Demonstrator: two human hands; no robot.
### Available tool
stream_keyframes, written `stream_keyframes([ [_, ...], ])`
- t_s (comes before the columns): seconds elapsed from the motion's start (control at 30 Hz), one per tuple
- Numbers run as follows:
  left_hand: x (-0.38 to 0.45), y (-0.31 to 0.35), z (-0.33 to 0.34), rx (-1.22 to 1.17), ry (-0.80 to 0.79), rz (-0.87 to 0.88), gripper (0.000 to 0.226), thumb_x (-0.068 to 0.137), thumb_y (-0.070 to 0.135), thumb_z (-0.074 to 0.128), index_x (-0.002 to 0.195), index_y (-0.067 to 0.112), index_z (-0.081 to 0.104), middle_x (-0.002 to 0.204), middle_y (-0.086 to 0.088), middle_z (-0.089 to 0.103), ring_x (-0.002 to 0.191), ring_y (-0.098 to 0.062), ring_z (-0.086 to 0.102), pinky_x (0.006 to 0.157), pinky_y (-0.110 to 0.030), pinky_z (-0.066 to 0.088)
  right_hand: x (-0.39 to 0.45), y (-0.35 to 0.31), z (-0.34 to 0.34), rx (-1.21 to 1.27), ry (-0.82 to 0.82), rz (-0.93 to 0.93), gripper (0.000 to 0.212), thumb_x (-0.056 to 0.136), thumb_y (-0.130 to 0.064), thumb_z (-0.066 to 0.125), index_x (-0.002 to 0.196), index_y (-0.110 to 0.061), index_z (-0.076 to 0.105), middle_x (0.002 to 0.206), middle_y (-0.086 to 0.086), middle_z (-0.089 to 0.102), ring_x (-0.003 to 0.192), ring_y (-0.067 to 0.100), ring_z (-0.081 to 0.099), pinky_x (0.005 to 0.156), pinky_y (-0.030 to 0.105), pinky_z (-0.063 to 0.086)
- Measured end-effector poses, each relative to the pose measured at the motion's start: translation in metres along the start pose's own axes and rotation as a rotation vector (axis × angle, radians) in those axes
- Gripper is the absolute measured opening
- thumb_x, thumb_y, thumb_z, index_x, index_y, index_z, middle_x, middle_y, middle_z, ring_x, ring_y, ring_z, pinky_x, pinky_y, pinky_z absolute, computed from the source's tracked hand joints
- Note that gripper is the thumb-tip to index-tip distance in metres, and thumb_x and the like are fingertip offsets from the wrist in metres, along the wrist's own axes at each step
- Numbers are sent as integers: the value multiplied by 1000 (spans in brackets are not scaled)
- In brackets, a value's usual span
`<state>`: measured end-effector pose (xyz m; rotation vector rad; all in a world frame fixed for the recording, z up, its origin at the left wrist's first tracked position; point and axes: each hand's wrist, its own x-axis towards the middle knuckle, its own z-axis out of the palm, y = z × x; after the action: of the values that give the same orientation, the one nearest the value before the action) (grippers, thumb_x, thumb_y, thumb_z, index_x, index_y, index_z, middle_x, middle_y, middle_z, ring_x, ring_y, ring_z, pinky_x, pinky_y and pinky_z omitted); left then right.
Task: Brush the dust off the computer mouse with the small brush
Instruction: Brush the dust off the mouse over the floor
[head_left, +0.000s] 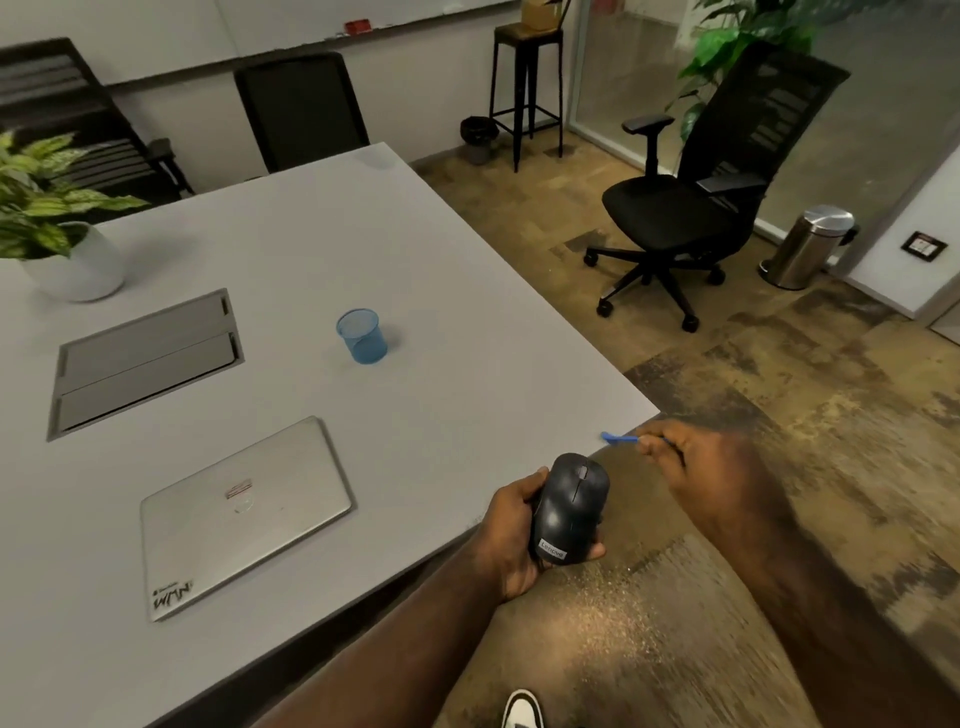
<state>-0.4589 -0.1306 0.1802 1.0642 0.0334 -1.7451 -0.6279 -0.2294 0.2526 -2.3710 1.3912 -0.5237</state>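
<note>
A dark grey computer mouse (570, 509) with a small label on its near end is held up in my left hand (511, 540), just off the table's right edge. My left fingers wrap its sides from below. My right hand (696, 467) pinches a small blue brush (619, 438) by its handle. The brush head points left and hovers a little above and to the right of the mouse, apart from it. The hand and brush look blurred.
The grey table (291, 270) carries a closed silver laptop (244, 514), a blue mesh cup (362, 335), a cable hatch (148, 361) and a potted plant (62, 228). A black office chair (696, 208) and a steel bin (810, 247) stand on the floor to the right.
</note>
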Motion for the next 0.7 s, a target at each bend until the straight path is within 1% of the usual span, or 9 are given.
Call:
stream_keyframes([
  [0.07, -3, 3, -5, -53, -14, 22, 50, 93, 46, 48, 96, 7, 79, 90, -21, 74, 75, -33, 72, 69, -48, 61, 11, 5, 7, 67, 35, 60, 27, 94, -31, 55, 112, -18, 70, 82, -1, 75, 61, 5, 62, 51, 13, 46],
  [0.13, -6, 9, -11, -96, -9, 73, 50, 84, 46, 59, 108, 4, 74, 92, -22, 72, 75, -35, 70, 71, -47, 60, 19, 3, 15, 327, 52, 139, 31, 94, -31, 54, 119, -17, 66, 95, -3, 76, 76, 5, 71, 66, 23, 59],
  [0.17, -7, 13, -15, -110, 9, 103, 53, 79, 43, 63, 114, 3, 69, 93, -23, 71, 75, -36, 69, 71, -46, 59, 23, 1, 22, 465, 37, 179, 33, 94, -29, 55, 123, -16, 63, 98, -6, 75, 79, 1, 72, 69, 22, 60],
  [0.23, -11, 20, -24, -151, 72, 138, 57, 73, 36, 68, 120, 4, 62, 98, -24, 70, 75, -36, 67, 67, -44, 60, 32, -9, 41, 709, -30, 253, 34, 95, -23, 54, 127, -13, 60, 99, -9, 73, 79, -3, 72, 68, 16, 59],
  [0.33, -14, 34, -40, -199, 188, 166, 59, 74, 33, 66, 126, 6, 56, 119, -26, 64, 89, -38, 64, 62, -41, 61, 43, -32, 74, 1009, -124, 386, 26, 95, -15, 55, 120, -12, 64, 102, 2, 74, 82, 2, 74, 67, 18, 59],
  [0.43, -12, 52, -58, -226, 259, 208, 48, 87, 29, 59, 130, 7, 53, 118, -26, 64, 93, -41, 64, 75, -45, 59, 46, -58, 105, 1197, -194, 499, 14, 93, -17, 59, 103, -21, 69, 102, 4, 77, 91, 11, 74, 78, 29, 59],
  [0.53, -8, 71, -76, -275, 281, 268, 47, 89, 22, 57, 133, 7, 48, 119, -26, 61, 93, -43, 64, 83, -50, 56, 49, -84, 133, 1306, -235, 588, 13, 89, -19, 65, 101, -19, 69, 98, 1, 79, 96, 15, 73, 84, 35, 55],
  [0.6, -4, 83, -89, -270, 294, 289, 50, 88, 17, 56, 136, 6, 46, 127, -27, 57, 98, -43, 62, 87, -51, 56, 53, -98, 150, 1332, -231, 640, 15, 89, -22, 65, 103, -18, 68, 100, 2, 78, 102, 19, 71, 84, 37, 53],
  [0.7, 4, 100, -110, -224, 332, 299, 49, 88, 15, 56, 135, 5, 46, 129, -26, 57, 108, -41, 60, 88, -50, 55, 62, -116, 173, 1342, -205, 683, 14, 92, -25, 61, 104, -18, 63, 103, 4, 77, 107, 21, 68, 92, 43, 49],
])
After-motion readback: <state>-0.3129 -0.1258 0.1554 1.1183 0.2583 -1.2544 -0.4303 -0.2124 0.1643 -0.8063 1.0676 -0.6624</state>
